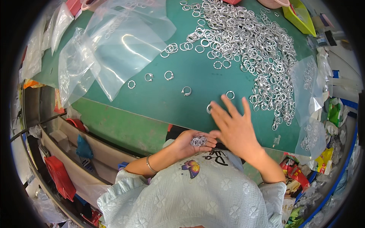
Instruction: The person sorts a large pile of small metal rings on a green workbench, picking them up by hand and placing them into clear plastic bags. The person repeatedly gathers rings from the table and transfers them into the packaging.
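Palm up just off the table's near edge, my left hand [183,147] holds a small heap of silver rings [199,141]. My right hand [240,133] is over the green table with its fingers spread. One silver ring [208,109] lies at its fingertips, partly covered by them. Another ring [230,95] sits just beyond the fingers. A separate ring [186,91] and several more lie spaced out to the left. The large pile of silver rings [262,53] spreads over the far right of the table.
Clear plastic bags [127,49] cover the far left of the table [152,102]. More clear bags with rings [310,76] lie along the right edge, below a yellow-green basket [303,18]. A red basket [60,178] stands at the lower left, by a shelf.
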